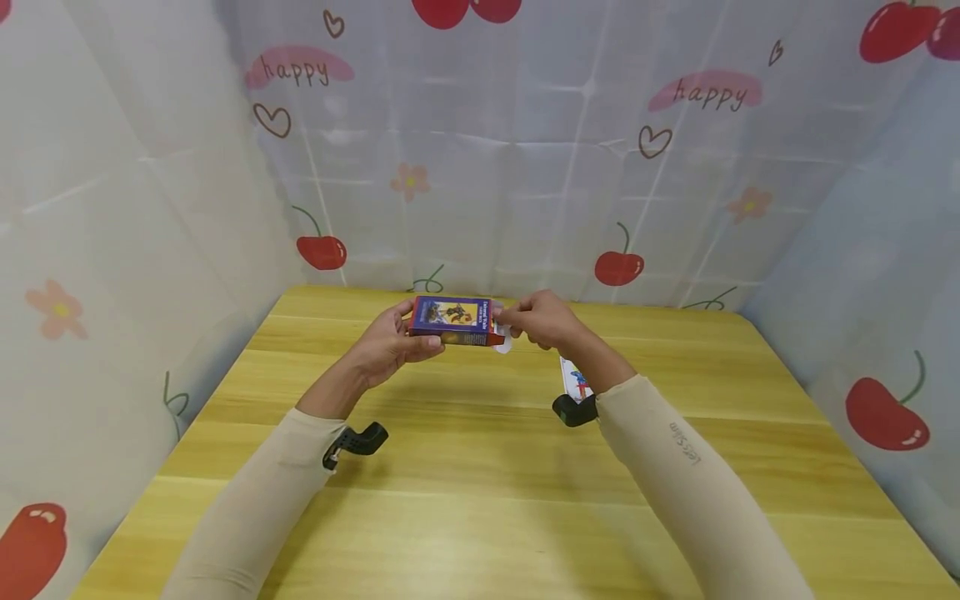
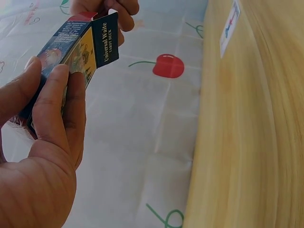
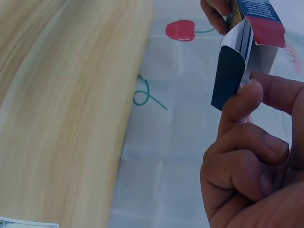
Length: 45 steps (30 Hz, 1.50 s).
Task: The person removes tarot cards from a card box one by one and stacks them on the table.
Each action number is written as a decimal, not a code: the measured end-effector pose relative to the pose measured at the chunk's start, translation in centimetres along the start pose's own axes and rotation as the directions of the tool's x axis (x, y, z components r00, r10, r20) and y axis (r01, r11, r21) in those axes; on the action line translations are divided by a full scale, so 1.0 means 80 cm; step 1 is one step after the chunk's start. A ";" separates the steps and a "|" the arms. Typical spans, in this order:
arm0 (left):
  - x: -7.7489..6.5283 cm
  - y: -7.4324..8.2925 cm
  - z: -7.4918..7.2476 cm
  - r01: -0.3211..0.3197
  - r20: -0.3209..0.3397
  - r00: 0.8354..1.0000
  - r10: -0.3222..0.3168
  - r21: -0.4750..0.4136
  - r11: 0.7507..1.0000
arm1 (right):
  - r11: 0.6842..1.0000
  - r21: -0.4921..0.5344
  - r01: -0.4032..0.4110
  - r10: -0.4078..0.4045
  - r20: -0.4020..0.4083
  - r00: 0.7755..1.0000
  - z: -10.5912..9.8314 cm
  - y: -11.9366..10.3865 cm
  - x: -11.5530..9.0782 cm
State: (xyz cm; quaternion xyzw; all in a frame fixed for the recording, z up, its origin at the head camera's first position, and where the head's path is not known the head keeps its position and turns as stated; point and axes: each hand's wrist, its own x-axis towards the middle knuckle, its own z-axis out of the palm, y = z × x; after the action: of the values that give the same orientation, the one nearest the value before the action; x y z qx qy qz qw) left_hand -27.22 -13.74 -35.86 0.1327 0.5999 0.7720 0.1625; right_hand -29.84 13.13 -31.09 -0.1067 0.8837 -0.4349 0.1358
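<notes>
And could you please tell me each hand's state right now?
Left hand: holding the tarot deck box.
Right hand: curled at the box's open flap; whether it pinches it cannot be told.

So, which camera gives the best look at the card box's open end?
The right wrist view: it looks into the open end between its flaps. The left wrist view shows mainly a lettered flap from outside; the head view shows that end small, partly covered by the right hand.
</notes>
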 end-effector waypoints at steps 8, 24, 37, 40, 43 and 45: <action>0.001 0.001 -0.002 -0.005 -0.001 1.000 0.005 -0.005 1.000 | 0.998 0.044 -0.051 0.053 -0.038 0.998 0.011 -0.003 0.011; -0.002 -0.003 -0.009 0.002 -0.013 1.000 -0.002 0.005 1.000 | 0.992 0.094 -0.079 0.077 0.024 0.997 -0.001 0.009 0.009; -0.003 -0.008 -0.012 0.015 -0.016 1.000 -0.015 0.013 1.000 | 0.992 0.083 -0.092 0.088 0.042 0.995 -0.011 0.024 0.005; -0.003 -0.008 -0.011 0.019 -0.021 1.000 -0.019 0.002 1.000 | 0.988 0.112 -0.107 0.101 0.056 0.993 -0.013 0.026 0.005; -0.002 -0.008 -0.010 0.022 -0.012 1.000 -0.022 0.000 1.000 | 0.987 0.126 -0.100 0.092 0.067 0.993 -0.014 0.028 0.005; -0.002 -0.007 -0.009 0.027 -0.012 1.000 -0.027 -0.006 1.000 | 0.990 0.110 -0.082 0.075 0.072 0.995 -0.015 0.029 0.005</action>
State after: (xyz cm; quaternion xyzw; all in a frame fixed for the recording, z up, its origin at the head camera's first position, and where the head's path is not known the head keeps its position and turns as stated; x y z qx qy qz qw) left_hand -27.29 -14.31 -36.59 0.1193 0.6005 0.7723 0.1698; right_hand -30.75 15.28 -32.29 -0.0787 0.8561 -0.4747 0.1887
